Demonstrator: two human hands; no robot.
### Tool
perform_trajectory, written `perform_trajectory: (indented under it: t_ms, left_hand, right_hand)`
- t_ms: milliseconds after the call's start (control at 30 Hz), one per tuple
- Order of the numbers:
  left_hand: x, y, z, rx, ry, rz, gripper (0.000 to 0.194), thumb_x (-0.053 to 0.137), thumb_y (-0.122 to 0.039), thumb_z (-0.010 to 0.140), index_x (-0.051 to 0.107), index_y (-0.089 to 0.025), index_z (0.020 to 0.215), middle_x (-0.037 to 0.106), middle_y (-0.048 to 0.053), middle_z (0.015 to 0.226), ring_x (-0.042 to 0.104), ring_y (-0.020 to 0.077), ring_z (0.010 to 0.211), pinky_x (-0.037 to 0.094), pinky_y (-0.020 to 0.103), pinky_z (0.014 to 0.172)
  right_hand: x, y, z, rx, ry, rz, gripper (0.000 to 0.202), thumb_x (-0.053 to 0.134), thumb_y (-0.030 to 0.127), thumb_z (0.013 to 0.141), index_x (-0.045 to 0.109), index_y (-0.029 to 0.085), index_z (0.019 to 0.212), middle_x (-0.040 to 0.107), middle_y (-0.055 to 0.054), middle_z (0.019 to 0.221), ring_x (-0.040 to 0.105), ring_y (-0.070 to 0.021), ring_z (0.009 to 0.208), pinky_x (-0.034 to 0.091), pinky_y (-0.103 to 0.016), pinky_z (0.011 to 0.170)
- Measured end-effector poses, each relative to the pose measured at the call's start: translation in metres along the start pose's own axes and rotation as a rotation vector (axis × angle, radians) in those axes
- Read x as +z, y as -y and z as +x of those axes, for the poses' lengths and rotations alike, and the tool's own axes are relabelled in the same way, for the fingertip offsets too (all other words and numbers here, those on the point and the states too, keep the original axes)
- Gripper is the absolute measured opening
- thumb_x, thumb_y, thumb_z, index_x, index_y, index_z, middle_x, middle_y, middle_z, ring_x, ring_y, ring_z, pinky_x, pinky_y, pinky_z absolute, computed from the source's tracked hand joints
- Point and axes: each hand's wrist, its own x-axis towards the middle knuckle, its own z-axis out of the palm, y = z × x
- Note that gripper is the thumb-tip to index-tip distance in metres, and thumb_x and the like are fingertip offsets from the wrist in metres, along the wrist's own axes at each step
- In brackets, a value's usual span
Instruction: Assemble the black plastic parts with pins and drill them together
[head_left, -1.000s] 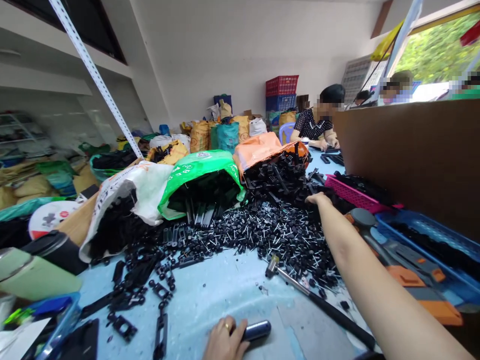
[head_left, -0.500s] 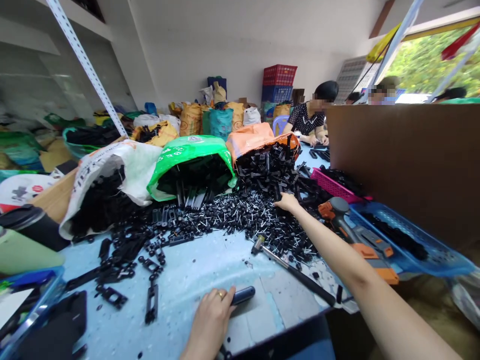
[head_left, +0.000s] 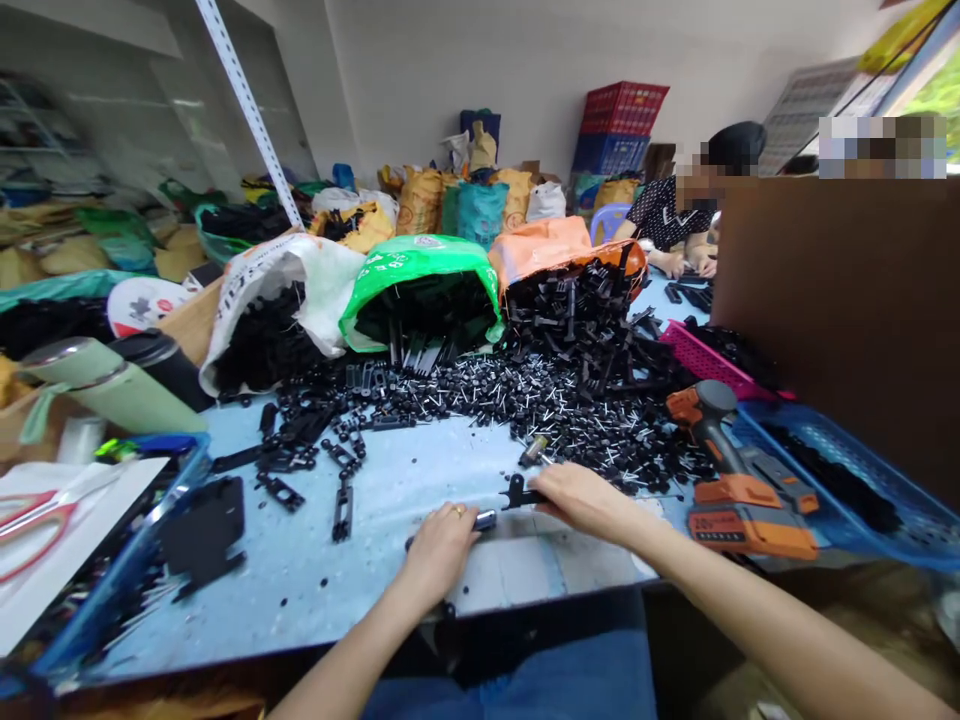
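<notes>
My left hand (head_left: 441, 548) is closed around a dark bar-shaped piece (head_left: 486, 520) whose shiny end sticks out past the fingers, low over the front of the table. To its right, my right hand (head_left: 581, 498) grips a black plastic part (head_left: 519, 492) with a forked end pointing left at the bar. The two pieces are close but look apart. Just behind my right hand shows the head of a hammer (head_left: 534, 450); most of its handle is hidden by my arm. A heap of small black-headed pins (head_left: 480, 395) spreads behind both hands.
White (head_left: 330, 270), green (head_left: 427, 255) and orange (head_left: 547, 240) sacks spill black parts. At right are a cordless drill (head_left: 720, 470), a blue basket (head_left: 922, 530), a pink basket (head_left: 712, 365) and a cardboard panel (head_left: 832, 270). Scissors (head_left: 45, 515) lie left. Another person (head_left: 667, 220) sits beyond.
My right hand has drawn back from the heap toward my left hand, now with a black plastic part in it. The view has turned left and down.
</notes>
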Motion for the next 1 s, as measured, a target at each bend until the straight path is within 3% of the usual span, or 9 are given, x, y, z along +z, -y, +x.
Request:
perform_trajectory:
  t_ms: [133, 267, 333, 400, 500, 567, 800, 1000]
  left_hand:
    - [-0.006, 0.005, 0.002, 0.02, 0.028, -0.057, 0.027, 0.04, -0.021, 0.087, 0.05, -0.019, 0.113, 0.057, 0.007, 0.1, 0.052, 0.0214, 0.095, 0.042, 0.033, 0.083]
    - [-0.011, 0.0, 0.004, 0.037, 0.073, -0.084, 0.038, 0.038, -0.015, 0.083, 0.044, -0.019, 0.121, 0.054, 0.008, 0.109, 0.048, 0.0218, 0.104, 0.038, 0.035, 0.089]
    - [-0.013, -0.004, 0.006, 0.039, 0.092, -0.101, 0.035, 0.039, -0.021, 0.084, 0.046, -0.02, 0.119, 0.054, 0.007, 0.109, 0.048, 0.0225, 0.104, 0.038, 0.036, 0.088]
    - [-0.014, -0.007, 0.005, 0.047, 0.083, -0.116, 0.035, 0.046, -0.039, 0.083, 0.048, -0.021, 0.113, 0.055, 0.007, 0.105, 0.049, 0.0244, 0.101, 0.038, 0.037, 0.086]
    - [-0.013, -0.007, 0.003, 0.046, 0.035, -0.122, 0.062, 0.057, -0.066, 0.065, 0.048, -0.02, 0.107, 0.057, 0.007, 0.098, 0.052, 0.027, 0.093, 0.04, 0.039, 0.081]
    - [-0.01, -0.005, 0.0, 0.043, 0.005, -0.135, 0.07, 0.06, -0.069, 0.06, 0.046, -0.02, 0.106, 0.057, 0.006, 0.096, 0.053, 0.0263, 0.089, 0.042, 0.037, 0.077]
    - [0.002, 0.0, -0.005, 0.091, -0.117, -0.167, 0.049, 0.051, -0.062, 0.075, 0.048, -0.02, 0.1, 0.06, 0.005, 0.093, 0.057, 0.0232, 0.088, 0.042, 0.033, 0.073]
    - [-0.002, -0.002, -0.002, 0.095, -0.049, -0.162, 0.058, 0.052, -0.069, 0.068, 0.051, -0.018, 0.096, 0.06, 0.006, 0.087, 0.057, 0.0238, 0.083, 0.043, 0.033, 0.072]
  right_hand:
    - [0.02, 0.031, -0.019, -0.072, 0.117, 0.089, 0.026, 0.037, 0.037, 0.093, 0.054, 0.019, 0.102, 0.059, -0.005, 0.085, 0.055, -0.0171, 0.077, 0.038, -0.026, 0.065]
    - [0.04, 0.04, -0.015, -0.045, 0.145, 0.099, 0.033, 0.036, 0.046, 0.092, 0.055, 0.019, 0.092, 0.059, -0.005, 0.085, 0.056, -0.0172, 0.078, 0.035, -0.026, 0.063]
    - [0.047, 0.04, -0.01, -0.032, 0.149, 0.09, 0.036, 0.033, 0.048, 0.092, 0.055, 0.019, 0.092, 0.059, -0.003, 0.084, 0.056, -0.0158, 0.073, 0.033, -0.026, 0.059]
    - [0.05, 0.042, -0.005, -0.028, 0.131, 0.059, 0.037, 0.032, 0.048, 0.092, 0.054, 0.02, 0.093, 0.059, -0.003, 0.084, 0.056, -0.0152, 0.071, 0.032, -0.026, 0.057]
    - [0.05, 0.047, -0.003, -0.005, 0.055, -0.026, 0.035, 0.032, 0.047, 0.092, 0.054, 0.02, 0.093, 0.058, -0.003, 0.085, 0.055, -0.0164, 0.075, 0.031, -0.027, 0.058]
    - [0.046, 0.054, -0.003, 0.015, 0.006, -0.08, 0.033, 0.033, 0.047, 0.092, 0.054, 0.02, 0.093, 0.057, -0.003, 0.084, 0.054, -0.0172, 0.075, 0.031, -0.027, 0.059]
    - [0.026, 0.059, 0.0, 0.02, -0.012, -0.154, 0.031, 0.034, 0.044, 0.093, 0.053, 0.021, 0.09, 0.056, -0.003, 0.082, 0.052, -0.017, 0.073, 0.031, -0.028, 0.06]
    - [0.028, 0.04, 0.003, -0.055, 0.062, -0.066, 0.037, 0.033, 0.049, 0.091, 0.056, 0.019, 0.088, 0.057, -0.005, 0.083, 0.053, -0.0165, 0.072, 0.032, -0.028, 0.059]
